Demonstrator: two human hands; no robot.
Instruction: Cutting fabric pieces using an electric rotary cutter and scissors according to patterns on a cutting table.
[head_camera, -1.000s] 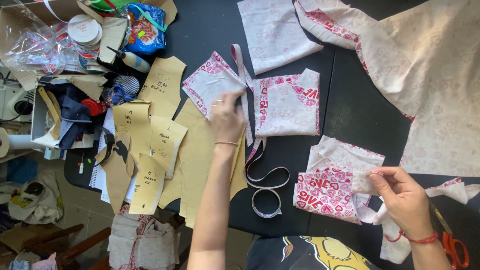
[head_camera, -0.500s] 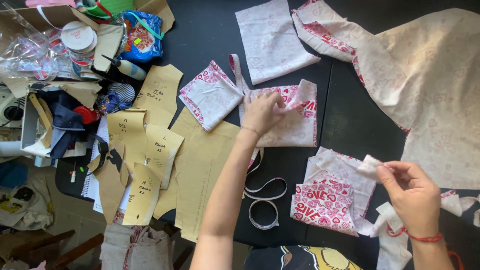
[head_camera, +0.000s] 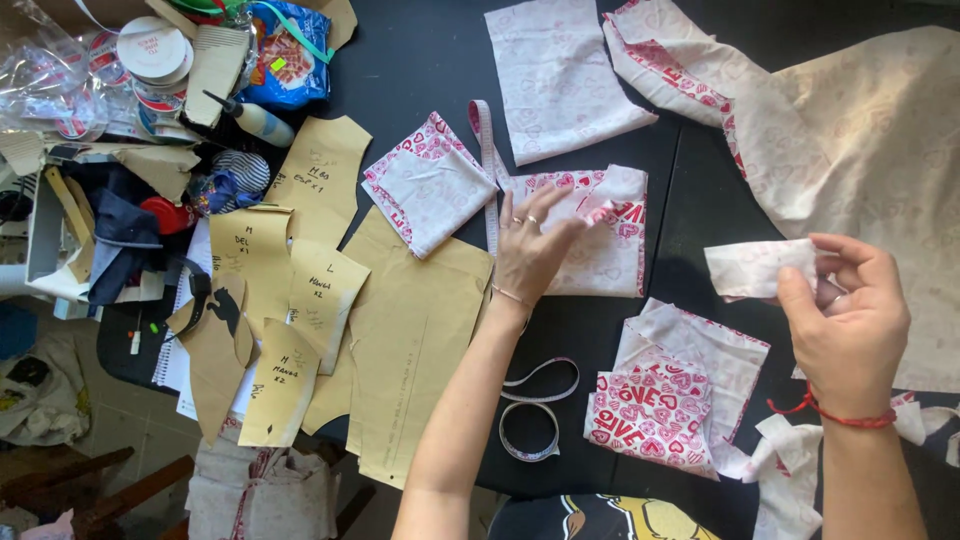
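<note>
Black table (head_camera: 420, 60) — fabric pieces (head_camera: 560, 75), paper patterns (head_camera: 410, 340), tape measure (head_camera: 530, 420) on it.

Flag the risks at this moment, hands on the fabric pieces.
1. The left hand presses a folded heart-print piece that lies over the measuring tape; dragging it may pull the tape along.
2. The right hand pinches a small fabric strip in the air with a light grip; it could slip into the scraps below.
3. Paper pattern pieces overhang the table edge and could slide off.
</note>
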